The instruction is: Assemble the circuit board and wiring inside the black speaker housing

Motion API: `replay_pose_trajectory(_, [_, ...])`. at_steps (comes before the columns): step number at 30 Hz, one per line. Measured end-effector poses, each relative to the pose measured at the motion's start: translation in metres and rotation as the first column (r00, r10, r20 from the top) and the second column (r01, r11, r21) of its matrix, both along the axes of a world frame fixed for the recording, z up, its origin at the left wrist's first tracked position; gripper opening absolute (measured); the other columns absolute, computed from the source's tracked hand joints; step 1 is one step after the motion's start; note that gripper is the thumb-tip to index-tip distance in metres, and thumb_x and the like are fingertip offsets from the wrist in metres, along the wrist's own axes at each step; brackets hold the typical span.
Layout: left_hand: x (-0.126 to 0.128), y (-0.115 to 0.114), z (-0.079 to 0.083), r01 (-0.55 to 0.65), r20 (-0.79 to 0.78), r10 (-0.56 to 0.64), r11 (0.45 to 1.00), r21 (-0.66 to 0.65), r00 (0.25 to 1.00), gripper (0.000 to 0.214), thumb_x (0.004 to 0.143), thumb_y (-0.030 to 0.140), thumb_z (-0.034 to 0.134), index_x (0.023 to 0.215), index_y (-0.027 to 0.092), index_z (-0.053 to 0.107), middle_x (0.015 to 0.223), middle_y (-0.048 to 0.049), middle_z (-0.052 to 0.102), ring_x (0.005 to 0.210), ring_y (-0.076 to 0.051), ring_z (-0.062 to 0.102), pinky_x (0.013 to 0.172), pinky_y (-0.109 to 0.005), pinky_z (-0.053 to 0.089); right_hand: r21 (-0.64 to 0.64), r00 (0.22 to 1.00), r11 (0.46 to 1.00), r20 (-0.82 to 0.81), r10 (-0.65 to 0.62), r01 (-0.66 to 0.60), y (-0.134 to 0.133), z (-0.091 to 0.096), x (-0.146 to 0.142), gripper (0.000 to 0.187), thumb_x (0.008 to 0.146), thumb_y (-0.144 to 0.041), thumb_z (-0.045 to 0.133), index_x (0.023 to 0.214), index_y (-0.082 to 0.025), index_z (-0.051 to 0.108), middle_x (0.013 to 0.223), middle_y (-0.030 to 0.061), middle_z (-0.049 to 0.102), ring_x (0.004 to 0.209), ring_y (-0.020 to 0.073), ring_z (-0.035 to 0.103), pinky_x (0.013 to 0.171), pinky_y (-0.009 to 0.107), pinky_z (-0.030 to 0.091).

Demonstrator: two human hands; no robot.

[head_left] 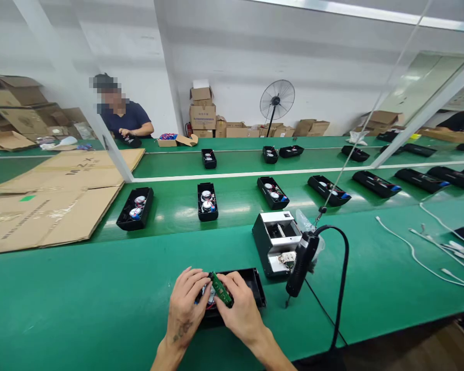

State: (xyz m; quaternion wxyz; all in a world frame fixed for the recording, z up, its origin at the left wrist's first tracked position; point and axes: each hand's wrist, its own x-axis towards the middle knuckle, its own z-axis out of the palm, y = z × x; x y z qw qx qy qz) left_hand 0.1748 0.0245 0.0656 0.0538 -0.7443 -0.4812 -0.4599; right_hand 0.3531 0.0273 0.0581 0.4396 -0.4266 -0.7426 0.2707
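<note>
Both of my hands work over a black speaker housing [252, 286] lying on the green table near the front edge. My left hand [185, 301] and my right hand [237, 306] pinch a small green circuit board [221, 290] between their fingers, tilted above the housing's open cavity. Red and blue wires show under the board. A black electric screwdriver [299, 264] hangs on a cable just right of the housing.
A grey parts box [275, 242] stands behind the housing. Several black speaker housings [208, 201] ride the green conveyor. Flattened cardboard [50, 201] lies at left, white cables [421, 247] at right. A person in a dark shirt [127, 119] sits across the line.
</note>
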Motion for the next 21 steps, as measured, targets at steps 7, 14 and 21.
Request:
replay_pose_trajectory(7, [0.000, 0.004, -0.008, 0.024, 0.101, -0.017, 0.997, -0.069, 0.995, 0.010, 0.098, 0.021, 0.067, 0.107, 0.027, 0.068, 0.092, 0.0019, 0.079, 0.084, -0.018, 0.077, 0.105, -0.043, 0.062, 0.014, 0.999, 1.000, -0.032, 0.019, -0.018, -0.005, -0.005, -0.006, 0.054, 0.087, -0.002, 0.060, 0.136, -0.023, 0.064, 0.111, 0.0093, 0.070, 0.098, 0.0254, 0.073, 0.087, 0.038, 0.063])
replay_pose_trajectory(14, [-0.003, 0.000, -0.019, -0.045, 0.169, 0.083, 0.975, -0.218, 0.982, 0.015, 0.098, 0.036, 0.065, 0.108, 0.025, 0.067, 0.098, -0.0053, 0.079, 0.109, -0.028, 0.078, 0.096, -0.044, 0.067, -0.106, 0.992, 0.991, -0.102, 0.073, -0.084, 0.003, 0.007, 0.014, 0.040, 0.089, -0.010, 0.061, 0.126, -0.020, 0.073, 0.111, 0.0096, 0.078, 0.103, 0.0252, 0.074, 0.094, 0.037, 0.062])
replay_pose_trajectory(21, [-0.030, -0.016, -0.018, 0.244, 0.065, -0.240, 0.869, -0.431, 0.968, 0.014, 0.096, 0.038, 0.073, 0.103, 0.027, 0.072, 0.123, -0.0093, 0.079, 0.129, -0.032, 0.071, 0.123, -0.066, 0.044, -0.217, 0.992, 0.976, -0.124, -0.009, -0.018, 0.023, 0.017, 0.049, 0.026, 0.082, -0.012, 0.064, 0.101, -0.021, 0.079, 0.099, 0.0064, 0.082, 0.091, 0.0244, 0.076, 0.086, 0.036, 0.061])
